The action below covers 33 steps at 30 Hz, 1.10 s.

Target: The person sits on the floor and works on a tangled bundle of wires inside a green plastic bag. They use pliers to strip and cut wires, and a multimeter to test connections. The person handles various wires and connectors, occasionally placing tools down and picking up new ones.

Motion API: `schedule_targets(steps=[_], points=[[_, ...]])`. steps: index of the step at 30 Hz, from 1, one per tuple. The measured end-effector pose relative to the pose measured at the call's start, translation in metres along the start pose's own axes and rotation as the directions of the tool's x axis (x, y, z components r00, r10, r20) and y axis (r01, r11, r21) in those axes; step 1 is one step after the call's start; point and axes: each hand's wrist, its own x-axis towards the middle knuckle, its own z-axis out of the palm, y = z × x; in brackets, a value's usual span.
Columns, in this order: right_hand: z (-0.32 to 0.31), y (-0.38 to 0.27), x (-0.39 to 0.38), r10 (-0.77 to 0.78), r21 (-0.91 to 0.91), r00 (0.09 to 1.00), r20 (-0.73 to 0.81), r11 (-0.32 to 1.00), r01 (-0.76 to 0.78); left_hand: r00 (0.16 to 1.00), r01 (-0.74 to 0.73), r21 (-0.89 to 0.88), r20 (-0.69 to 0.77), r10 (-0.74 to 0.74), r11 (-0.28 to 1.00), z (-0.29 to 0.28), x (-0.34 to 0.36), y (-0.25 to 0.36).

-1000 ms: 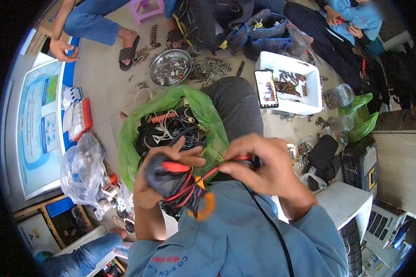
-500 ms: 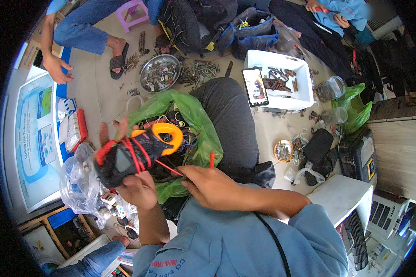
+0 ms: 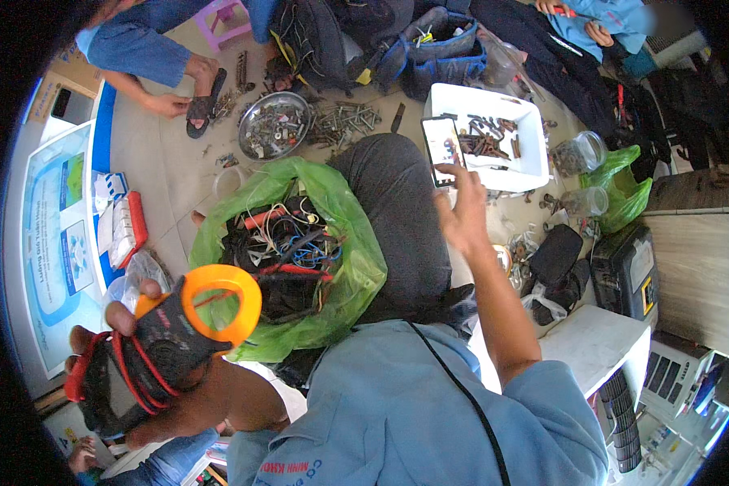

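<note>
Meter (image 3: 158, 356) shifted left, right grip (image 3: 464, 217) to phone (image 3: 440, 144)

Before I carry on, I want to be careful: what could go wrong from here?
The phone sits slanted at the edge of the white box; with the right hand over it, a firm press might tip it. The clamp meter is held by the left hand alone, so it could slip. The red lead wound around it may come loose and snag.

Apparent workshop: loose bolts (image 3: 350, 119), wire-filled green bag (image 3: 363, 263), black toolbox (image 3: 621, 271).
</note>
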Motion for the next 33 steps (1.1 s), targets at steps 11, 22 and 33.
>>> schedule_targets(steps=[11,22,33], points=[[0.004,0.002,0.022,0.113,0.262,0.982,-0.153,0.963,-0.07,0.971,0.215,0.233,-0.154,-0.182,0.948,0.016,-0.024,-0.03],[0.037,-0.162,-0.072,-0.462,0.825,0.736,0.495,0.517,-0.23,0.975,0.188,0.258,-0.167,-0.148,0.948,0.012,0.015,-0.06],[-0.038,-0.106,0.003,-0.557,0.668,0.789,0.26,0.694,0.269,0.972,0.233,0.741,-0.201,-0.122,0.63,-0.075,0.033,-0.024]])
